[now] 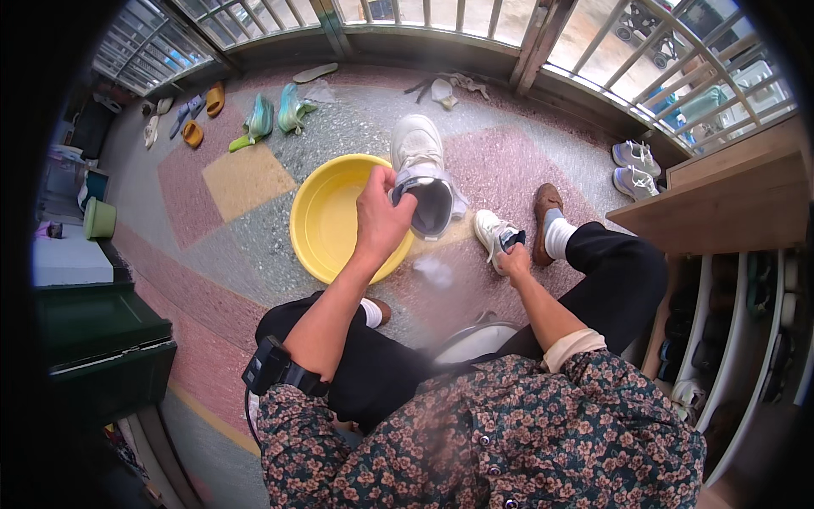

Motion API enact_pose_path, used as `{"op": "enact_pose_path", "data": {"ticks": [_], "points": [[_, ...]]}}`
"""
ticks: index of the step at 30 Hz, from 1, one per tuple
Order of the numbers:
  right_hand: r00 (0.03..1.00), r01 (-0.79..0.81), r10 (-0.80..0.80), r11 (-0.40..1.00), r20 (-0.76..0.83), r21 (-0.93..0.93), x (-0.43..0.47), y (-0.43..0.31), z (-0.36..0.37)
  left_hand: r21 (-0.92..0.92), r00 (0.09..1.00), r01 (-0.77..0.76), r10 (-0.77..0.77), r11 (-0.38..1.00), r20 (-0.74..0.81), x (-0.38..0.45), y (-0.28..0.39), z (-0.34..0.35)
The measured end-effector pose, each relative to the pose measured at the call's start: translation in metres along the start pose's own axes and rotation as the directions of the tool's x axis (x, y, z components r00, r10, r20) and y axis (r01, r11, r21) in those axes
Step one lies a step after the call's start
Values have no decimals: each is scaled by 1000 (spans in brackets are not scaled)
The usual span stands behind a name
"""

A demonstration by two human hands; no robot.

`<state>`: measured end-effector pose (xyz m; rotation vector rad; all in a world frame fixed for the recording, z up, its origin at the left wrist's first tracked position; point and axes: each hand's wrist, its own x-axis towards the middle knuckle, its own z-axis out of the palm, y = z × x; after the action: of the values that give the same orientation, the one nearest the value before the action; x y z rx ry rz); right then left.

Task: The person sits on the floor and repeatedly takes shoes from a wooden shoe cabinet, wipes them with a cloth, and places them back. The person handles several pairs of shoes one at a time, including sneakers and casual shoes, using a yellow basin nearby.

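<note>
My left hand [383,210] pinches the ankle collar of a white sneaker [416,141], its toe pointing away from me and its dark opening facing up. The sneaker is beside the right rim of a yellow plastic basin [305,235]; my left forearm crosses over that basin. My right hand [515,261] grips the heel of a second white sneaker [489,229], with dark lining and loose laces, near my brown shoe [547,198]. A small white tuft [434,271] lies on the floor between the basin and my right hand.
Slippers [215,100] and teal shoes [292,108] stand at the upper left. A white cloth item [443,93] lies by the barred wall. Grey sneakers [636,181] sit beside a wooden shoe cabinet [718,203] on the right. A green bucket [100,218] is at the left.
</note>
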<state>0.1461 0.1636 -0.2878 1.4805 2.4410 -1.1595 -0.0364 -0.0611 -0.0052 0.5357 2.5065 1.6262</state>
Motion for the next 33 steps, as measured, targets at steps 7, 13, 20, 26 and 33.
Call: {"op": "enact_pose_path", "data": {"ticks": [7,13,20,26,33], "points": [[916,225,-357,835,184,502,-15,-142,-80,236,997,-73,64,969,48,-3,8,1],[387,908,-915,400,119,124,-86,-250,-156,214,997,-65,52,975,65,-8,19,13],[462,831,-865,499,195,246,-55,-274,-177,67,961,0,-19,998,277,-2,27,20],[544,737,-771,628,332,249,-53,-281,-171,175,963,-87,38,981,267,2,29,14],[506,803,-842,539,186,255,-75,-282,-159,309,964,-265,239,913,119,10,26,15]]}}
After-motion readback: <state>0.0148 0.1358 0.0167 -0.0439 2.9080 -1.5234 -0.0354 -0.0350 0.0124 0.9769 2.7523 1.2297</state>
